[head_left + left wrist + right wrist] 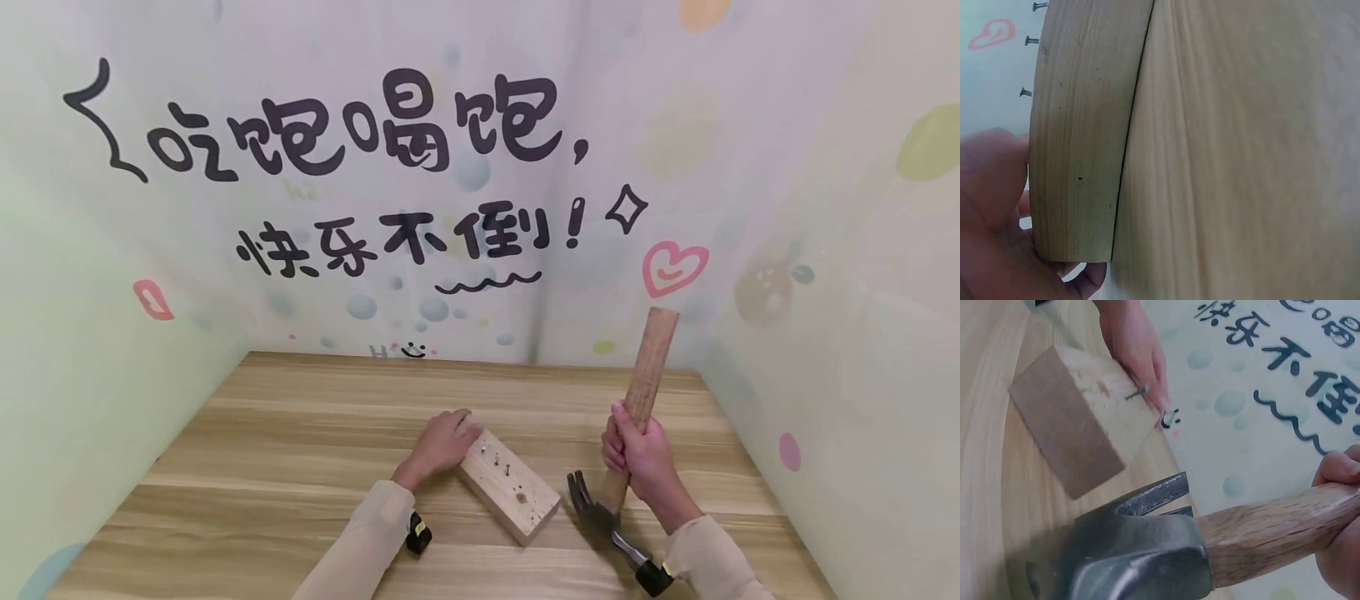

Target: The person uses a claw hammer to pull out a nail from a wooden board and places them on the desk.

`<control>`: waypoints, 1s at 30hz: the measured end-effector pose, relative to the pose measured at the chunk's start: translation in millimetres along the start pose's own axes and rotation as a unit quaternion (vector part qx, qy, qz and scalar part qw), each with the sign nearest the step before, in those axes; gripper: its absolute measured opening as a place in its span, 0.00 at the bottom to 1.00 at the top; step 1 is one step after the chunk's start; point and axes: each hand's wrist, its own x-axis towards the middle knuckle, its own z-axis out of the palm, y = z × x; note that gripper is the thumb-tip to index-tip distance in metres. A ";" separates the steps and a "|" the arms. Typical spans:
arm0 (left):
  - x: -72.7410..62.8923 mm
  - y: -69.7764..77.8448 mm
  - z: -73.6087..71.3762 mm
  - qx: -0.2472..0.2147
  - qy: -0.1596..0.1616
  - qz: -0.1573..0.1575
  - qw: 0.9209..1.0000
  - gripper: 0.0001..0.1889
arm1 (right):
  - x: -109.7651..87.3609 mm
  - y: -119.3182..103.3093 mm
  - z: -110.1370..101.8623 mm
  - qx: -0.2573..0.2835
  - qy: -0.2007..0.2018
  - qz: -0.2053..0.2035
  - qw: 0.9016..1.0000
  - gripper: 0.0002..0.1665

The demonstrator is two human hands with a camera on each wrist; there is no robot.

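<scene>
On the table lies a pale wooden block point(495, 496), slanting from far left to near right. My left hand point(442, 442) grips its far end, with the thumb over the top and fingers bent round the end in the left wrist view. Three nails point(1032, 40) stick up from the block's top face, at slightly different tilts. Right of the block, my right hand point(645, 462) holds a claw hammer point(651, 358) by its wooden handle. The handle's end points up and away; the metal head point(1141, 556) hangs low, its claw toward the block and apart from it.
The wood-grain table point(300, 433) runs back to a printed wall point(322, 317) with large black lettering. Side walls point(90, 333) enclose it left and right. Dark small devices, one a black camera point(418, 533), are strapped at the wrists.
</scene>
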 end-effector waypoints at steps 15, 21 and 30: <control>0.9 6.9 5.8 0.004 -0.024 0.054 0.998 0.23 | 8.4 -24.8 58.3 -0.078 0.007 0.046 0.996 0.21; 2.1 13.5 12.1 0.026 -0.008 0.035 0.999 0.19 | 12.9 -20.4 76.1 -0.101 -0.010 0.076 0.992 0.19; 3.3 23.0 16.5 0.053 0.010 0.037 0.998 0.19 | 24.3 -16.6 99.9 -0.138 -0.064 0.132 0.979 0.20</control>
